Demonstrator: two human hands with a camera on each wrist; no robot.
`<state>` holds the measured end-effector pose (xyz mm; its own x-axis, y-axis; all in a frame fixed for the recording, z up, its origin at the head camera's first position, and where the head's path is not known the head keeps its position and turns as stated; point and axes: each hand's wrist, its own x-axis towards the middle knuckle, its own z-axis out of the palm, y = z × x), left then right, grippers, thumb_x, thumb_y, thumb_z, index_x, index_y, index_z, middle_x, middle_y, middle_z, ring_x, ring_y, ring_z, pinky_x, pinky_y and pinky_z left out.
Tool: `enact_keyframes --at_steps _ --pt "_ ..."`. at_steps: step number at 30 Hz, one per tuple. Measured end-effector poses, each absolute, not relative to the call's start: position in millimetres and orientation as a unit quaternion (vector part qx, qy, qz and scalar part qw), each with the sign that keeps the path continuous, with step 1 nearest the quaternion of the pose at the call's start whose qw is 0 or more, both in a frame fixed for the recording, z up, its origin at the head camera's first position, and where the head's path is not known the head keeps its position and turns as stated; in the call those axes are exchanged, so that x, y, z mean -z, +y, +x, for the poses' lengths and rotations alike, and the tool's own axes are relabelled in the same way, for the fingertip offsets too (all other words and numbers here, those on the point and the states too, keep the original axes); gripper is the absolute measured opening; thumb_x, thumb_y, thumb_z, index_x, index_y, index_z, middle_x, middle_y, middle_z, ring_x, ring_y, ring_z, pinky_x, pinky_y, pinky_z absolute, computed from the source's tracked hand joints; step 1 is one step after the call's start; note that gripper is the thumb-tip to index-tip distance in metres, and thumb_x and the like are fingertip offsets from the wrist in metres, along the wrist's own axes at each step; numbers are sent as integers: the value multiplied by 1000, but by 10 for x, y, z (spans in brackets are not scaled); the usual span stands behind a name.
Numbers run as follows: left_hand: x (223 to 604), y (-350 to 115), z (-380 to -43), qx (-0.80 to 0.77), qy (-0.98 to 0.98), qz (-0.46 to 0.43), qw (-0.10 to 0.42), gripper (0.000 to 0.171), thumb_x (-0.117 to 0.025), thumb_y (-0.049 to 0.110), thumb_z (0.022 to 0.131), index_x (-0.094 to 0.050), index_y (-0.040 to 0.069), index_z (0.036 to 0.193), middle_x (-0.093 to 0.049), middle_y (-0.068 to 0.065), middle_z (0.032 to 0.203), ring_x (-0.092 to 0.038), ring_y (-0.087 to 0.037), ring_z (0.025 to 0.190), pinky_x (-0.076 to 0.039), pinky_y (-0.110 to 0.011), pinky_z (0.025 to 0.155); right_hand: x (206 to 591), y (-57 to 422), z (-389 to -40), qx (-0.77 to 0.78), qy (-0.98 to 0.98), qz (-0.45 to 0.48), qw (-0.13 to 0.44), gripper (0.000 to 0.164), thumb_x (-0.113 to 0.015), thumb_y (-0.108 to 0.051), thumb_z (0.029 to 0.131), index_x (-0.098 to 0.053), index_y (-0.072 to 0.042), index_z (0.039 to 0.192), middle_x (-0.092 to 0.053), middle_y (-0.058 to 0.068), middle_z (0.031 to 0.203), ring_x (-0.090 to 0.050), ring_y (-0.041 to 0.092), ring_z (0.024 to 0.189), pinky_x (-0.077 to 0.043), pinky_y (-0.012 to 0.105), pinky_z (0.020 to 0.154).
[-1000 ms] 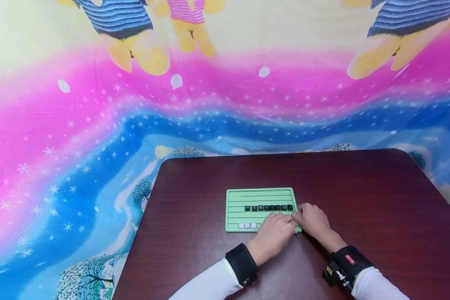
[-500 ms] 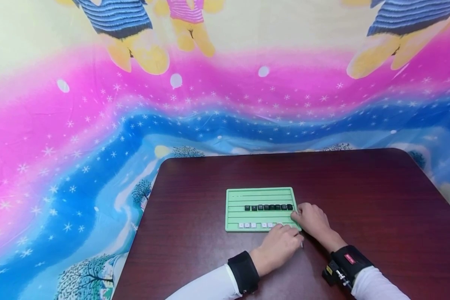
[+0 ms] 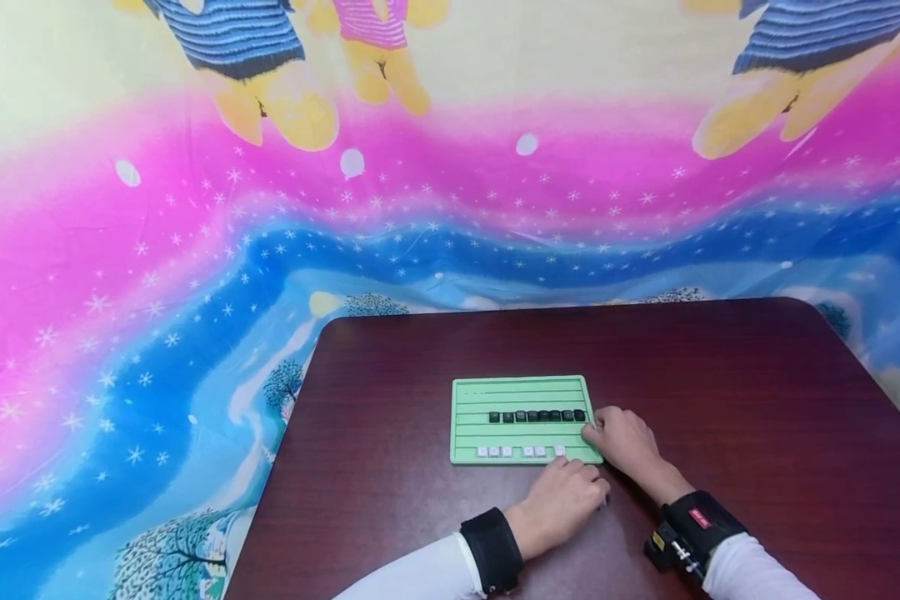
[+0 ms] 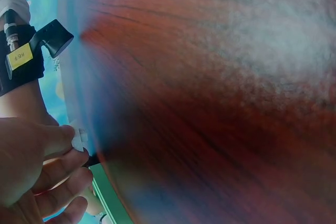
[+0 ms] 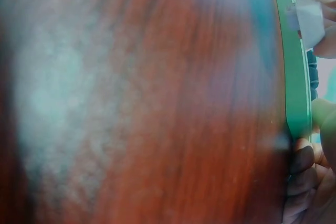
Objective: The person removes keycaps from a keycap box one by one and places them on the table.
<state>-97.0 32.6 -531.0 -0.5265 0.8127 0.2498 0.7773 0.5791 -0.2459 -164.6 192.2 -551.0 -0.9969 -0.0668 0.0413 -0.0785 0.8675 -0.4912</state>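
Note:
My left hand (image 3: 565, 502) is just in front of the green ridged tray (image 3: 521, 430), low over the table. Between thumb and fingertips it pinches a white keycap (image 4: 80, 137), seen in the left wrist view and mostly hidden in the head view. My right hand (image 3: 628, 440) grips the tray's right edge, thumb on the rim and fingers curled beside the corner. A row of several black keycaps (image 3: 543, 415) crosses the tray's middle. Along its near groove stand several white keycaps (image 3: 495, 452), with gaps in the row.
The tray lies flat on a dark red-brown table (image 3: 390, 383). Behind the table hangs a colourful printed cloth (image 3: 450, 192). Each wrist wears a black band, and a small camera (image 3: 663, 546) sits on the right one.
My left hand has drawn back from the tray's near right part toward the table's front, holding a white keycap. More white keycaps now show in the near row. The right hand has stayed put.

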Motion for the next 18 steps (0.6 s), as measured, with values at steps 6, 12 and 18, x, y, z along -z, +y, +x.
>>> enact_keyframes --at_steps 6,12,18 --pt "5360 327 -981 -43 -880 -448 151 14 -54 34 90 -68 32 91 -59 14 86 -55 -5 78 -39 -21 65 5528 1926 -1658 -251 -968 31 3 33 -57 -20 76 -33 -14 55 -24 -5 50 -21 13 44 -17 27 44" --pt "5381 323 -987 -45 -882 -445 149 13 -55 33 89 -67 32 90 -59 15 86 -55 -5 78 -40 -21 66 5546 1929 -1674 -245 -969 29 -2 32 -57 -21 75 -34 -14 55 -25 -5 50 -22 13 45 -18 27 44" --pt "5398 324 -992 -39 -883 -442 155 12 -55 33 90 -66 31 90 -59 15 85 -55 -5 77 -39 -21 65 5547 1936 -1683 -243 -970 28 -5 31 -57 -22 74 -34 -14 55 -25 -5 50 -23 14 46 -19 28 44"
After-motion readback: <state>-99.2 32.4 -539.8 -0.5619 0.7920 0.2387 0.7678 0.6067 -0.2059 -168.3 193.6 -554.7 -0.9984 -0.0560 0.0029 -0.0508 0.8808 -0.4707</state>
